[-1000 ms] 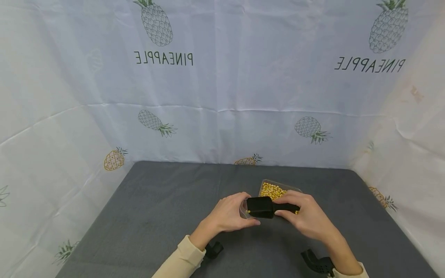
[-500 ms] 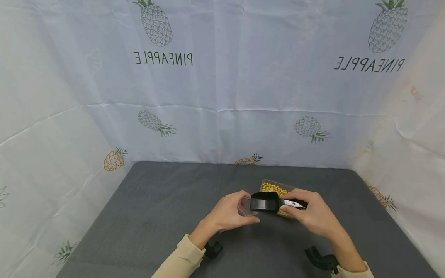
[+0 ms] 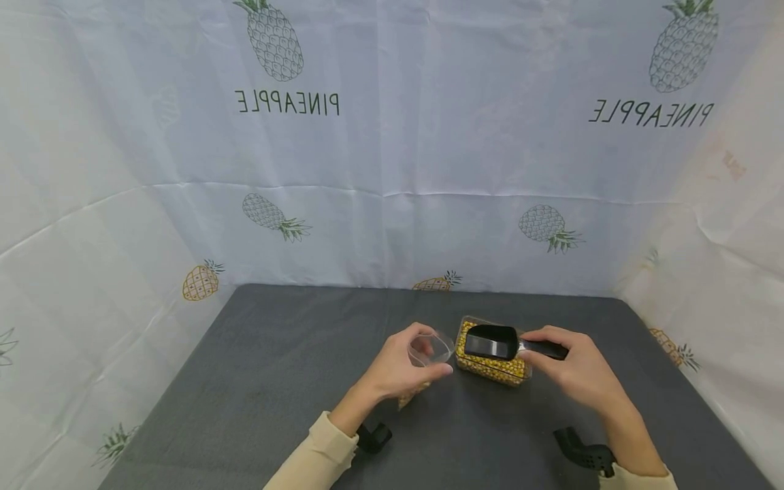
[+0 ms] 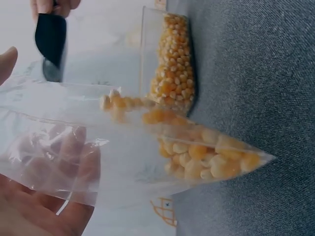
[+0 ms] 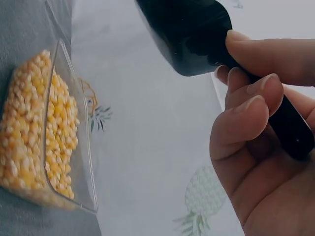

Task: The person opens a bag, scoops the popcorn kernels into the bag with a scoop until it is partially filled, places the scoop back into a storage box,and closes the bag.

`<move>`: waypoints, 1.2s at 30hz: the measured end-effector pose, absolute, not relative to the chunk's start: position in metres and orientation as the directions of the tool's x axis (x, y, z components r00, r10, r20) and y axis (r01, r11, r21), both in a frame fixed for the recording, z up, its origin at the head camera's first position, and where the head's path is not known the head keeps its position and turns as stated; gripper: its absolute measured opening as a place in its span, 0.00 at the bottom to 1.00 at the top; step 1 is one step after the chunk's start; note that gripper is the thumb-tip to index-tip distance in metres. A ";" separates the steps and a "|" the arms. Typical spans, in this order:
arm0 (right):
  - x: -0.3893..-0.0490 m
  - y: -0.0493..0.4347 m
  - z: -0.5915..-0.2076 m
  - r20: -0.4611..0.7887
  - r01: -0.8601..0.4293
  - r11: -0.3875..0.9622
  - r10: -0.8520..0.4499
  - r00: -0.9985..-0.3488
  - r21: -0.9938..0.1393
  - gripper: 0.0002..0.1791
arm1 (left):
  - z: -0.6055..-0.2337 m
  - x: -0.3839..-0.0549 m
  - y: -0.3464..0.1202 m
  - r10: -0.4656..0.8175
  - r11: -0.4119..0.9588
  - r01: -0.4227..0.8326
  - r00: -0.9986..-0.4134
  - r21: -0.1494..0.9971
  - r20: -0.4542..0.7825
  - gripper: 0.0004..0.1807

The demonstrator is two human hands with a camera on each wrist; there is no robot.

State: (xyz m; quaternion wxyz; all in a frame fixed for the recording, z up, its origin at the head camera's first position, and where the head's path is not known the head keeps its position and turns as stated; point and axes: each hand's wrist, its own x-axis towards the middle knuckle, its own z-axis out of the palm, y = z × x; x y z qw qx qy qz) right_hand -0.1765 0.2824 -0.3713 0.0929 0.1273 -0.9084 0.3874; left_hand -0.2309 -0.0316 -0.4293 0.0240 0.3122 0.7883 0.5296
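Note:
My left hand (image 3: 392, 367) holds a clear plastic bag (image 3: 431, 348) by its spread mouth, fingers and thumb curved round the rim. Yellow corn kernels (image 4: 202, 157) fill the pointed bottom of the bag in the left wrist view, with the tip hanging close to the table. With thumb and fingers, my right hand (image 3: 578, 364) grips the handle of a black scoop (image 3: 492, 341). The scoop's bowl looks empty in the head view and is held above a clear rectangular container (image 3: 486, 371) of corn kernels, apart from it. The container stands to the right of the bag.
A dark grey cloth covers the table (image 3: 294, 381). Behind and at both sides hangs a white curtain (image 3: 380, 150) with pineapple prints. Black mounts sit at both wrists, the left mount (image 3: 373, 439) near the table surface.
The scoop has left the bag's mouth and moved right with my right hand, over the corn container. My left hand and the bag have shifted slightly left; the bag's opening now shows.

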 end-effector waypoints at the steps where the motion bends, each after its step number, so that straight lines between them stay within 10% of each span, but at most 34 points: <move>1: -0.177 0.284 -0.371 0.252 -0.286 0.674 -0.152 -0.956 -0.681 0.18 | -0.429 -0.231 -0.032 0.513 0.238 0.467 -0.805 0.852 0.298 0.29; 36: -0.200 0.322 -0.398 0.007 -0.083 0.807 -0.097 -0.995 -0.585 0.21 | -0.429 -0.231 -0.031 0.366 -0.132 0.508 -0.773 0.851 0.518 0.23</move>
